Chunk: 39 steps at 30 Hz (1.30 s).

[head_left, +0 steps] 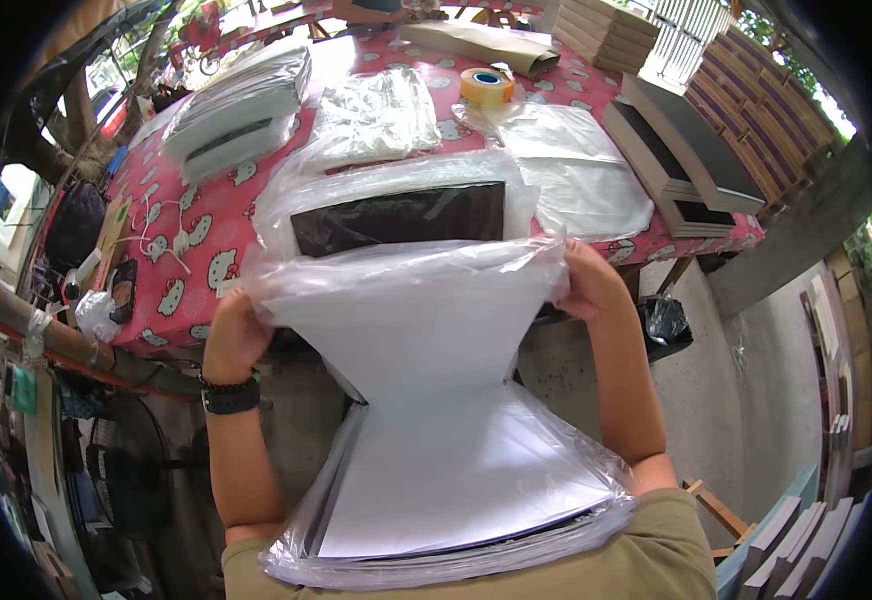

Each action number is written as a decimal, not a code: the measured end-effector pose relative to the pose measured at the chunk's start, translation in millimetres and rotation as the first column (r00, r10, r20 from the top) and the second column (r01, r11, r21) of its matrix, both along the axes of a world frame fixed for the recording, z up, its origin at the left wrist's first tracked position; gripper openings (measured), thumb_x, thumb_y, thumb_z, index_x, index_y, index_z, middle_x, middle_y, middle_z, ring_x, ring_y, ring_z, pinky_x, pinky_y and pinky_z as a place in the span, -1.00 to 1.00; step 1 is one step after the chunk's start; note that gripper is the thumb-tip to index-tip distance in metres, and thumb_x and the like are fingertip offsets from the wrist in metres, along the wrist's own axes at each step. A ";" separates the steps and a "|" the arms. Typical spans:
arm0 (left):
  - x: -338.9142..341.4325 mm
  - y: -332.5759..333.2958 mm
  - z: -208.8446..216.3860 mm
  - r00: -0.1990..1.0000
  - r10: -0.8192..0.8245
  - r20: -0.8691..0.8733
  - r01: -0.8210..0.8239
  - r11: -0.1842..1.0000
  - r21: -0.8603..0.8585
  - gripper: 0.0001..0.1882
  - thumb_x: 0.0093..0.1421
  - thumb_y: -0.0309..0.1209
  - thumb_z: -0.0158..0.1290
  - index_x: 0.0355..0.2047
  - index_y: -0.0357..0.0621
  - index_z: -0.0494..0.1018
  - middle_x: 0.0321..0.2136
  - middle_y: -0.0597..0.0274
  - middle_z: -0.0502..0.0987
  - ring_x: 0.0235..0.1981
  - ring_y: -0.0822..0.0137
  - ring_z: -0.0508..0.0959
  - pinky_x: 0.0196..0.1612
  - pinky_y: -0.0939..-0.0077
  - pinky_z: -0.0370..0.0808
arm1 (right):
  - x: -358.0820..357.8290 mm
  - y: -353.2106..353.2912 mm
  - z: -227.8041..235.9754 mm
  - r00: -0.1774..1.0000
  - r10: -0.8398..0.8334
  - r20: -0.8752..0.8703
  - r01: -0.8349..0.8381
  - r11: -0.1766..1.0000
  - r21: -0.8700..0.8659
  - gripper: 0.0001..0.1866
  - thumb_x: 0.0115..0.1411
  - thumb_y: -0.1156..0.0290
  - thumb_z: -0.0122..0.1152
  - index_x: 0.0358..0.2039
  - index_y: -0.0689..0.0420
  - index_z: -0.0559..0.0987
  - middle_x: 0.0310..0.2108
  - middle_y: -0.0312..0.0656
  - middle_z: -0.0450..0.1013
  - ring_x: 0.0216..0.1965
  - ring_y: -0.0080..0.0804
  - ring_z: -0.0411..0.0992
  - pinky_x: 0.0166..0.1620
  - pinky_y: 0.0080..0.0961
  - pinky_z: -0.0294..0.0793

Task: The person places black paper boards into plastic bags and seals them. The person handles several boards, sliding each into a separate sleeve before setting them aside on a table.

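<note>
A white, flat bundle (426, 330) in clear plastic wrap stretches from the table's near edge down against my shirt, narrowing at its middle. At its upper left corner, my left hand (239, 325) grips the clear plastic wrap (356, 268); a dark watch or band sits on that wrist. My right hand (591, 282) is closed on the same wrap at the upper right corner. Fingers of both hands are partly hidden by the plastic. Just beyond lies a plastic-wrapped package with a black panel (401, 218), touching or nearly touching the held wrap.
The pink patterned tablecloth (221, 265) bears a wrapped stack (246, 100) at left, folded clear plastic (376, 115), flat plastic bags (576, 165) and a tape roll (486, 85). Black-and-white boards (691, 145) lie at right. A phone (124, 285) rests near the left edge.
</note>
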<state>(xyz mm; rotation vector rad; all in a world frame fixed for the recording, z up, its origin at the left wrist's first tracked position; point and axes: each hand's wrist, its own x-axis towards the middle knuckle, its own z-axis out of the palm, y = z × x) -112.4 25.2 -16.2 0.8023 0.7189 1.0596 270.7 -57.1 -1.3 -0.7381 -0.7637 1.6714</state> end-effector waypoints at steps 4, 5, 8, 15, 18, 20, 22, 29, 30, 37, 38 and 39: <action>-24.2 -44.9 -71.6 0.994 -0.111 -0.002 0.109 0.982 -0.156 -0.74 0.04 -0.44 -0.06 -0.23 -0.24 0.35 -0.34 0.24 0.47 -0.33 0.41 0.47 -0.30 0.59 0.41 | 4.8 -33.5 -55.3 0.995 -0.054 0.078 0.056 0.998 -0.016 -0.80 0.03 0.46 0.10 -0.30 0.24 0.44 -0.40 -0.22 0.43 -0.41 -0.51 0.42 -0.43 -0.62 0.40; -22.5 -55.0 -84.8 0.991 -0.122 -0.058 0.109 0.975 -0.192 -0.75 0.05 -0.44 -0.05 -0.23 -0.23 0.35 -0.37 0.27 0.46 -0.37 0.45 0.45 -0.34 0.63 0.39 | 7.8 -44.6 -76.9 0.993 -0.095 0.069 0.095 0.995 0.007 -0.80 0.03 0.47 0.09 -0.30 0.24 0.44 -0.41 -0.23 0.43 -0.43 -0.52 0.41 -0.45 -0.62 0.39; -7.4 -83.3 -118.1 0.977 -0.138 -0.161 0.084 0.949 -0.305 -0.76 0.08 -0.41 -0.03 -0.24 -0.22 0.34 -0.46 0.37 0.41 -0.48 0.56 0.38 -0.46 0.71 0.32 | 14.7 -77.9 -136.2 0.987 -0.049 -0.150 0.020 0.982 -0.190 -0.81 0.02 0.51 0.09 -0.30 0.22 0.43 -0.46 -0.29 0.40 -0.51 -0.59 0.35 -0.52 -0.70 0.31; -6.3 -109.1 -212.9 0.826 -0.074 -0.559 -0.030 0.984 -0.175 -0.76 0.09 -0.36 -0.01 -0.26 -0.20 0.31 -0.55 0.41 0.34 -0.59 0.63 0.27 -0.52 0.76 0.22 | -16.0 -82.6 -206.6 0.723 -0.143 0.676 0.375 0.903 -0.211 -0.79 0.08 0.35 0.04 -0.34 0.22 0.43 -0.59 -0.31 0.34 -0.54 -0.66 0.27 -0.48 -0.70 0.25; 2.9 -104.5 -237.2 0.748 -0.012 -0.664 -0.038 0.997 -0.061 -0.77 0.08 -0.36 -0.01 -0.29 -0.22 0.32 -0.52 0.35 0.37 -0.54 0.58 0.30 -0.48 0.71 0.25 | -21.1 -83.7 -256.2 0.519 -0.269 0.812 0.460 0.888 0.000 -0.76 0.06 0.32 0.04 -0.37 0.25 0.44 -0.58 -0.30 0.35 -0.54 -0.65 0.24 -0.45 -0.71 0.22; 7.6 -99.9 -255.1 0.697 0.074 -0.714 -0.084 0.996 0.020 -0.77 0.07 -0.36 -0.01 -0.33 -0.25 0.33 -0.50 0.30 0.39 -0.50 0.52 0.33 -0.43 0.66 0.28 | -26.1 -77.4 -260.2 0.459 -0.313 0.832 0.501 0.864 0.048 -0.76 0.06 0.32 0.05 -0.36 0.26 0.43 -0.56 -0.29 0.35 -0.53 -0.66 0.23 -0.45 -0.71 0.21; 8.3 -91.6 -266.1 0.693 0.060 -0.719 -0.073 0.997 0.013 -0.78 0.06 -0.37 -0.01 -0.35 -0.27 0.34 -0.48 0.27 0.40 -0.46 0.48 0.36 -0.39 0.60 0.30 | -22.9 -72.7 -263.6 0.576 -0.318 0.753 0.478 0.878 0.005 -0.74 0.05 0.34 0.06 -0.32 0.27 0.40 -0.54 -0.29 0.34 -0.53 -0.66 0.22 -0.44 -0.72 0.20; 2.5 -87.3 -279.8 0.652 0.135 -0.746 -0.119 0.990 0.076 -0.78 0.04 -0.40 -0.07 -0.32 -0.29 0.33 -0.42 0.05 0.45 -0.37 0.25 0.46 -0.32 0.42 0.34 | 6.2 -73.8 -268.4 0.982 -0.067 0.179 0.121 0.943 -0.311 -0.50 -0.07 0.50 0.13 -0.10 0.27 0.19 -0.52 -0.29 0.32 -0.49 -0.61 0.29 -0.41 -0.68 0.26; 11.4 -88.7 -269.6 0.516 0.167 -0.840 -0.112 0.986 0.127 -0.78 0.05 -0.41 -0.10 -0.31 -0.28 0.32 -0.41 -0.01 0.45 -0.37 0.17 0.46 -0.33 0.38 0.34 | 8.9 -73.5 -269.8 0.987 -0.053 0.152 0.103 0.932 -0.348 -0.46 -0.10 0.53 0.14 -0.08 0.26 0.17 -0.51 -0.28 0.32 -0.48 -0.59 0.30 -0.40 -0.66 0.27; 27.3 -75.6 -258.4 0.028 0.129 -0.991 0.041 0.991 0.130 -0.79 0.05 -0.41 -0.12 -0.34 -0.28 0.24 -0.40 -0.19 0.41 -0.36 -0.09 0.42 -0.35 0.18 0.33 | 18.1 -47.7 -273.5 0.758 0.139 0.638 0.118 0.932 -0.343 -0.44 -0.30 0.48 0.26 -0.20 0.26 0.31 -0.46 -0.16 0.35 -0.44 -0.40 0.35 -0.39 -0.52 0.34; 25.1 -77.6 -254.9 0.016 0.140 -0.990 0.062 0.988 0.141 -0.79 0.05 -0.40 -0.11 -0.35 -0.28 0.24 -0.39 -0.19 0.41 -0.36 -0.08 0.41 -0.35 0.18 0.33 | 13.4 -48.9 -264.2 0.635 0.149 0.758 0.166 0.932 -0.322 -0.45 -0.32 0.45 0.29 -0.22 0.26 0.34 -0.44 -0.14 0.37 -0.42 -0.38 0.37 -0.39 -0.49 0.36; 19.6 -70.1 -237.8 0.042 0.135 -0.990 0.177 0.974 0.141 -0.73 0.04 -0.39 -0.10 -0.28 -0.29 0.23 -0.33 -0.16 0.40 -0.30 -0.03 0.41 -0.30 0.23 0.34 | 19.7 -49.0 -259.6 0.459 0.165 0.873 0.203 0.937 -0.284 -0.48 -0.29 0.43 0.29 -0.23 0.25 0.36 -0.41 -0.12 0.39 -0.40 -0.37 0.38 -0.38 -0.47 0.37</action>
